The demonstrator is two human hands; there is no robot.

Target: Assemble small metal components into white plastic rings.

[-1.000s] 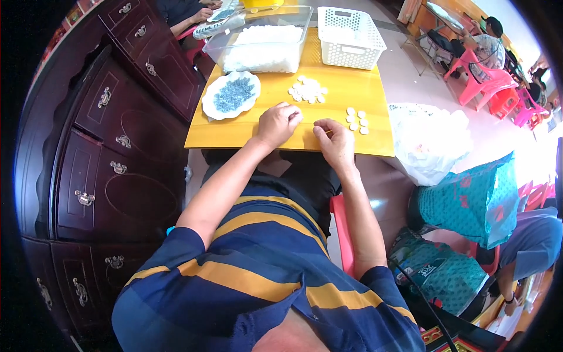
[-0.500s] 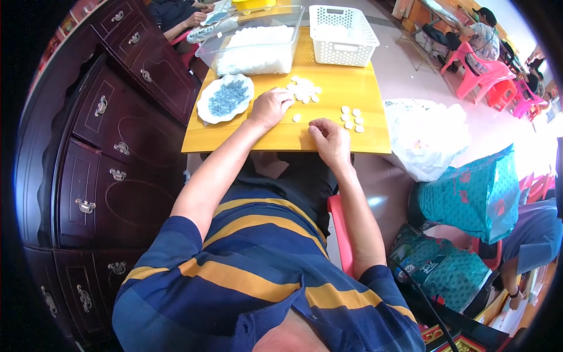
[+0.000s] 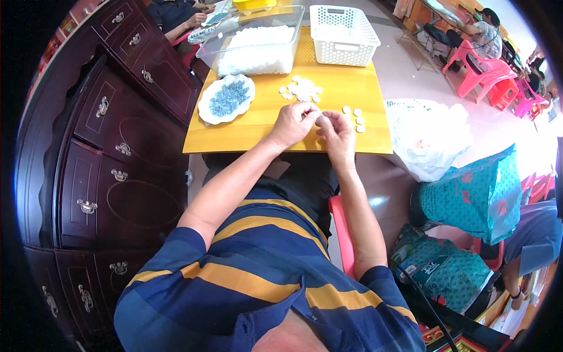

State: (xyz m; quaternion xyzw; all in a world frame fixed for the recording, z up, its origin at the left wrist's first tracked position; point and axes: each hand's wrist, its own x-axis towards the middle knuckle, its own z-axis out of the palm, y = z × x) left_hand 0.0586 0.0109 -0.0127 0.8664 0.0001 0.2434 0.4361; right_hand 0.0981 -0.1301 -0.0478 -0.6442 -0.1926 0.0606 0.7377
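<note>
My left hand (image 3: 293,125) and my right hand (image 3: 339,135) come together over the near part of the yellow table (image 3: 258,136), fingertips nearly touching. Both are closed in a pinch; whatever sits between the fingers is too small to make out. Just beyond them lies a loose pile of small white round discs (image 3: 302,89). A smaller group of the same discs (image 3: 359,121) lies beside my right hand, partly covered by it. To the left of my left hand, a white wavy-edged plate (image 3: 203,111) holds many small bluish, see-through pieces (image 3: 230,97).
At the table's far side stand a clear plastic bin (image 3: 205,54) full of white pieces and a white perforated basket (image 3: 346,57). A dark wooden cabinet (image 3: 88,146) flanks the left. White (image 3: 428,141) and teal bags (image 3: 469,196) are at the right. Other people sit farther off.
My left hand has moved right and nearer, from beside the plate and pile to meet my right hand. The single disc between the hands is no longer visible. My right hand has shifted slightly.
</note>
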